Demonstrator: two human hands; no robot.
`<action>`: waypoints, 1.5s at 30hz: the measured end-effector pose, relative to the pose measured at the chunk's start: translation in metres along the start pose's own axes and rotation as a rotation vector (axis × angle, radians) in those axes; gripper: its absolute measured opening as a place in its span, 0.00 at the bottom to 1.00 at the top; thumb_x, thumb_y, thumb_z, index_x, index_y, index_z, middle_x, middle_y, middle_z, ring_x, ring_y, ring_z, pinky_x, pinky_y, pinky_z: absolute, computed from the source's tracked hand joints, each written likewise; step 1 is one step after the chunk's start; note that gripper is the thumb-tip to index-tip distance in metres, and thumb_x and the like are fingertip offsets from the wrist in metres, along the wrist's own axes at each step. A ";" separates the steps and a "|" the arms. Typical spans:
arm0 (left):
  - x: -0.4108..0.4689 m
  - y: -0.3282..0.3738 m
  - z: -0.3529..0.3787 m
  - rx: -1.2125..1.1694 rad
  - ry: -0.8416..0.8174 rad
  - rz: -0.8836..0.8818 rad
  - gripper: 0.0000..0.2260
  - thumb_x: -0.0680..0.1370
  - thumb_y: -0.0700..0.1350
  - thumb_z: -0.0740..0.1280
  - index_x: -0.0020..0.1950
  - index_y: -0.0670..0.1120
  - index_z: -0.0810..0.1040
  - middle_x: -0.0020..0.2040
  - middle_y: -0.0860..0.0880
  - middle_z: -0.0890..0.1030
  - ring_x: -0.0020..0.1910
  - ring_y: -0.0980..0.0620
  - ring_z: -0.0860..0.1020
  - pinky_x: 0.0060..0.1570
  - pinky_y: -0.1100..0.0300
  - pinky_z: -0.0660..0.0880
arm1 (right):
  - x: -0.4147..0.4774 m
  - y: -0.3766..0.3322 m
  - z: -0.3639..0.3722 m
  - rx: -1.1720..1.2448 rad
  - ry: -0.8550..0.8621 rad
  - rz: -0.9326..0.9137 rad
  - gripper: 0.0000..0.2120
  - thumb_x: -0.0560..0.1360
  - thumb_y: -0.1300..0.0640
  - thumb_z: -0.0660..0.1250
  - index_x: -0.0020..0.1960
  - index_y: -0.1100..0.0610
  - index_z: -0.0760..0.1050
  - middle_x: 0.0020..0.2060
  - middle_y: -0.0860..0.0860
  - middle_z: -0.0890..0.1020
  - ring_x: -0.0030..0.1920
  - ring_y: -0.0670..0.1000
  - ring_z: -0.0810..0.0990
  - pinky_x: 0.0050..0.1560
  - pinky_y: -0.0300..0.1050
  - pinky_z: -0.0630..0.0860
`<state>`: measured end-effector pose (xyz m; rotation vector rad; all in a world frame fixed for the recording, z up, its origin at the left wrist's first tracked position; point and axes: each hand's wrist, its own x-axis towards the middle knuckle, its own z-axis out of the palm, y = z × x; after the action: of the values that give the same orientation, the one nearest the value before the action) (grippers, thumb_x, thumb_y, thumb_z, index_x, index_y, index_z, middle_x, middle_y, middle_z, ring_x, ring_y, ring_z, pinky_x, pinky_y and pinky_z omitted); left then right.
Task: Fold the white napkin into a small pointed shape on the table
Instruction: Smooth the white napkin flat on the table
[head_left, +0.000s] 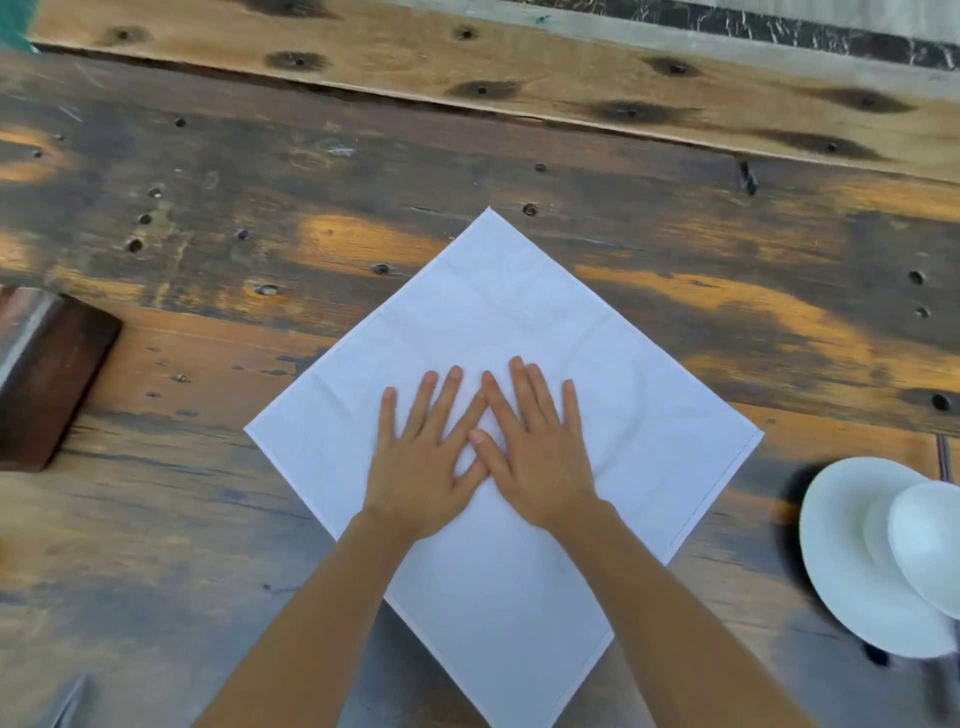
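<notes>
Both forearms reach forward from the bottom edge and angle inward, so the two hands meet in the middle. The left hand (423, 467) lies palm down with straight, slightly spread fingers. The right hand (540, 462) lies the same way just beside it. Their thumbs and forefingers cross and touch. Neither hand grips anything; both press flat, with fingers stretched out.

The white napkin (498, 312) lies spread flat on the wooden table (260, 182), turned so that one corner points away from the person and one points toward them. It lies directly under both palms, which rest near its centre, a little to the near side. The far corner and both side corners lie uncovered.

At the right edge, apart from the napkin, a white plate (831, 545) holds a white bowl (930, 540). A dark wooden block (47, 374) sits at the left.
</notes>
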<state>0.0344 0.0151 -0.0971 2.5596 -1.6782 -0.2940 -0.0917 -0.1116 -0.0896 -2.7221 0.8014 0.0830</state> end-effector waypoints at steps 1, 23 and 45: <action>-0.003 -0.007 0.000 -0.006 0.021 -0.035 0.28 0.83 0.62 0.50 0.82 0.55 0.56 0.83 0.48 0.54 0.82 0.44 0.51 0.76 0.33 0.51 | -0.004 0.011 0.000 -0.021 0.007 0.023 0.30 0.83 0.37 0.44 0.82 0.48 0.54 0.82 0.55 0.53 0.81 0.55 0.51 0.78 0.64 0.47; 0.039 -0.016 -0.024 -0.078 0.067 0.047 0.28 0.84 0.59 0.46 0.83 0.50 0.56 0.83 0.45 0.53 0.82 0.42 0.52 0.76 0.32 0.48 | -0.027 0.054 -0.021 -0.012 0.138 0.279 0.34 0.82 0.38 0.46 0.82 0.57 0.53 0.81 0.58 0.51 0.81 0.57 0.49 0.76 0.70 0.42; 0.218 -0.010 -0.032 0.000 0.028 -0.040 0.29 0.84 0.63 0.42 0.83 0.54 0.46 0.84 0.46 0.47 0.82 0.46 0.45 0.79 0.39 0.41 | -0.061 -0.039 0.015 -0.042 0.035 0.273 0.37 0.81 0.34 0.52 0.82 0.53 0.51 0.81 0.57 0.52 0.81 0.57 0.49 0.77 0.65 0.51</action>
<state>0.1344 -0.1818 -0.0943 2.5876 -1.6191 -0.2585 -0.1218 -0.0444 -0.0855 -2.6416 1.1897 0.1127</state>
